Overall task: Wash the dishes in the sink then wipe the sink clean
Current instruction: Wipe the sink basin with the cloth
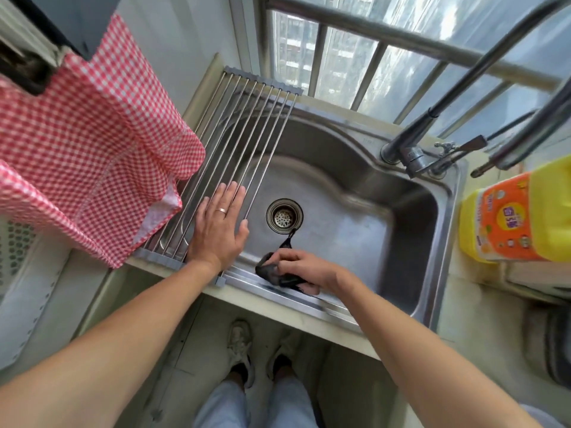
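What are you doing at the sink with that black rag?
A person is wiping the steel sink. The right hand grips a dark cloth at the sink's near edge, while the left hand rests flat on the roll-up drying rack lying across the sink's left side. No dishes show in the basin, only the drain strainer.

The rack spans the left part of the sink, the left hand flat on its near end; the right hand grips a cloth at the near rim, just before the drain; the faucet stands at the far right corner, a bottle right of the sink
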Available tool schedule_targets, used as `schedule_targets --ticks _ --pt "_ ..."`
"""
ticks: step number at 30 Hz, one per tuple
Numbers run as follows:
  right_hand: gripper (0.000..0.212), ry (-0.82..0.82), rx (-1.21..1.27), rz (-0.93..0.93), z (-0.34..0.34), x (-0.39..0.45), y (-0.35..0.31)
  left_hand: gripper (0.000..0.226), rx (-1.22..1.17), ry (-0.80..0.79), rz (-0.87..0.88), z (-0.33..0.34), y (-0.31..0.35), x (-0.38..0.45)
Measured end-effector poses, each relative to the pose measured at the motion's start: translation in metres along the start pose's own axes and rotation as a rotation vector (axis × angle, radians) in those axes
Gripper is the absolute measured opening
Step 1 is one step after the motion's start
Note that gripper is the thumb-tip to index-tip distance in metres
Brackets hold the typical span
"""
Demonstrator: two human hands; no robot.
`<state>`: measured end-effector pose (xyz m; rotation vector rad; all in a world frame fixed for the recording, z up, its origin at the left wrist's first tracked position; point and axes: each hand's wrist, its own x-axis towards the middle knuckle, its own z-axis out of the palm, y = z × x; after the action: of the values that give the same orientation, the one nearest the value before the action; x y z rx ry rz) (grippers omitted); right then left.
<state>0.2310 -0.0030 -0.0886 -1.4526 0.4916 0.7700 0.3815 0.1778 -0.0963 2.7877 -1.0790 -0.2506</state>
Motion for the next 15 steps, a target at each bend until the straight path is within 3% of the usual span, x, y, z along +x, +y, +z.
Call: schedule_targets --ticks 4,9,15 --pt "0.049 0.145 -0.248 0.078 -0.009 -0.042 0.031 0.068 -0.012 -0.006 -0.003 -0.003 0.002 -0.003" --pt "0.037 0.25 -0.425 0.087 -0.029 -0.096 0.068 0.068 -0.039 0.002 -0.001 -0.004 0.001 -0.004" --pt "0.036 0.227 -0.548 0.458 -0.077 -0.123 0.066 0.068 -0.077 0.02 -0.002 -0.005 0.004 -0.004"
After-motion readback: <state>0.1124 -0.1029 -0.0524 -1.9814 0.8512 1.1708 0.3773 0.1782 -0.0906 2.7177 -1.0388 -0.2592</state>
